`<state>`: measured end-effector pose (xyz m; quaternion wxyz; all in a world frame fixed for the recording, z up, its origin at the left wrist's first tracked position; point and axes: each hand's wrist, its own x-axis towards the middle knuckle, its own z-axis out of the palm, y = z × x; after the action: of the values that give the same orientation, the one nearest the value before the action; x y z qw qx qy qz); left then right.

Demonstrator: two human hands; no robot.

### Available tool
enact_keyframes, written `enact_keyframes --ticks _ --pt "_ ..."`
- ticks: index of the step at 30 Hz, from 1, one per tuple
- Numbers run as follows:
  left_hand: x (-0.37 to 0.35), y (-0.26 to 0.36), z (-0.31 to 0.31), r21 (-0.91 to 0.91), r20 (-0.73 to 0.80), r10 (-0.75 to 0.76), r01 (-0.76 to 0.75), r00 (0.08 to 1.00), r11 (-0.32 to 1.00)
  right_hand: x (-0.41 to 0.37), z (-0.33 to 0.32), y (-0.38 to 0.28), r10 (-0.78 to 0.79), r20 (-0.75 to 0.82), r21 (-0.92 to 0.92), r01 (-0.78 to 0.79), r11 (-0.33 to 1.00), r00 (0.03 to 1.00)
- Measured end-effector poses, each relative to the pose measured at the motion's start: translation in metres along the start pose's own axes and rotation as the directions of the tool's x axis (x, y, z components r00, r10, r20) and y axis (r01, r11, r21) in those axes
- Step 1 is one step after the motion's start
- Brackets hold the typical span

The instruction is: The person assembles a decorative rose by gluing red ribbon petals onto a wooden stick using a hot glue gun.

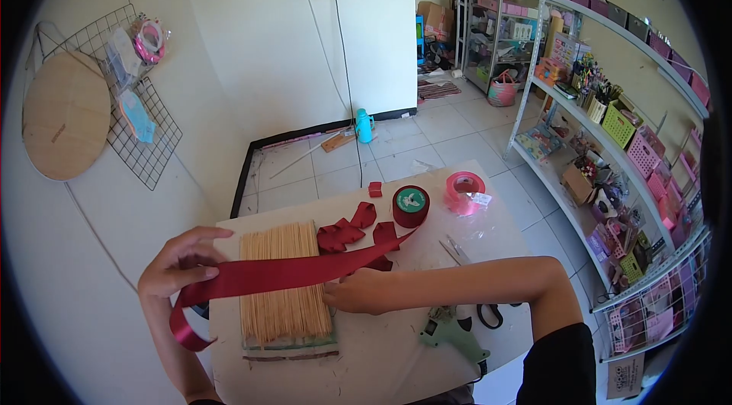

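My left hand (183,264) pinches a wide dark red satin ribbon (267,274) near its loose end, which curls down below the fingers. From there the ribbon stretches across a mat of thin wooden sticks (286,317) to its spool (411,205), which has a green label. Right at the ribbon's lower edge, by the mat's right side, my right hand (362,292) is curled closed; its fingertips are partly hidden and I cannot tell what they hold. Folded red ribbon pieces (341,236) lie behind the stretched ribbon.
A pink tape-like roll (463,193) sits at the table's back right. Under my right forearm lie a pale green glue gun (455,338) and black-handled scissors (490,316). A white shelf rack (568,104) stands to the right. A turquoise bottle (364,126) is on the floor.
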<state>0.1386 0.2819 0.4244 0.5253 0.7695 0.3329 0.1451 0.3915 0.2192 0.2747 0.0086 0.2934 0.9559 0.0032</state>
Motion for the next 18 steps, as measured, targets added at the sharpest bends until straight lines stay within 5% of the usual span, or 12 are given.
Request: enact_keyframes --ticks 3,5,6,8,9,10,13,14,18 --pt "0.010 -0.014 0.004 -0.190 -0.093 0.138 -0.153 0.986 0.970 0.005 -0.010 -0.004 -0.051 0.048 0.019 0.050 0.999 0.998" --pt "0.020 -0.028 0.008 -0.498 -0.329 0.256 -0.397 0.909 0.771 0.004 -0.016 -0.009 -0.080 0.107 0.055 0.075 0.996 0.991" --pt "0.027 -0.038 0.006 -0.498 -0.326 0.261 -0.399 0.909 0.770 0.003 -0.017 -0.015 -0.086 0.061 0.082 0.081 0.993 0.994" --pt "0.038 -0.055 0.000 -0.864 -0.379 0.203 -0.424 0.903 0.271 -0.005 -0.031 -0.026 -0.090 0.018 0.106 0.088 0.990 0.996" --pt "0.044 -0.042 0.009 -0.897 -0.426 0.060 -0.430 0.903 0.100 -0.012 -0.048 -0.032 -0.116 -0.012 0.143 0.117 0.983 0.993" --pt "0.049 -0.041 0.011 -0.898 -0.426 0.060 -0.430 0.903 0.096 -0.018 -0.058 -0.037 -0.142 -0.043 0.182 0.148 0.972 0.989" --pt "0.062 -0.021 0.031 -0.623 -0.658 0.085 -0.605 0.748 0.496 -0.034 -0.067 -0.047 -0.133 -0.251 0.225 0.191 0.955 0.959" --pt "0.064 -0.019 0.033 -0.622 -0.660 0.086 -0.607 0.747 0.494 -0.041 -0.077 -0.050 -0.135 -0.249 0.224 0.192 0.956 0.959" --pt "0.072 0.006 0.047 -0.084 -0.558 0.297 -0.410 0.775 0.908 -0.069 -0.110 -0.044 0.060 -0.332 0.255 0.028 0.966 0.942"
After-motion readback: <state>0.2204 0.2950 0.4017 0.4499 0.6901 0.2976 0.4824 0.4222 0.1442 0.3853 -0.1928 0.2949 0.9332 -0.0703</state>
